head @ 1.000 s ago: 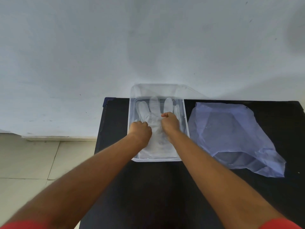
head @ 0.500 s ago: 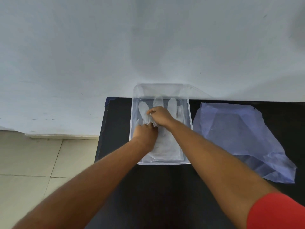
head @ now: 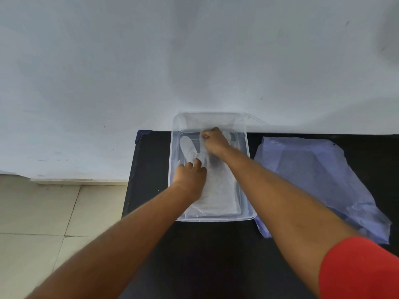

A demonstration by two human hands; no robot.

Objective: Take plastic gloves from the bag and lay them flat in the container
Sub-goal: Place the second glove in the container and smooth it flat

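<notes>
Head view: clear, thin-walled rectangular container (head: 246, 169) on a matte black counter (head: 151, 169), holding a filmy translucent plastic glove (head: 216, 190) laid flat, cuff toward 6 o'clock. Left hand (head: 191, 176) pressed on the glove's palm, fingers (head: 197, 163) together, gripping nothing. Right hand (head: 214, 139) at 12 o'clock, pinched on a glove fingertip. Crinkled bluish plastic bag (head: 313, 180) at 3 o'clock, beside the container.

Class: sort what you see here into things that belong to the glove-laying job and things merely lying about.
Part of the job: plastic gloves, clear container, blue bag, left hand, right hand.

Just there: black table, white wall, tiled floor.
</notes>
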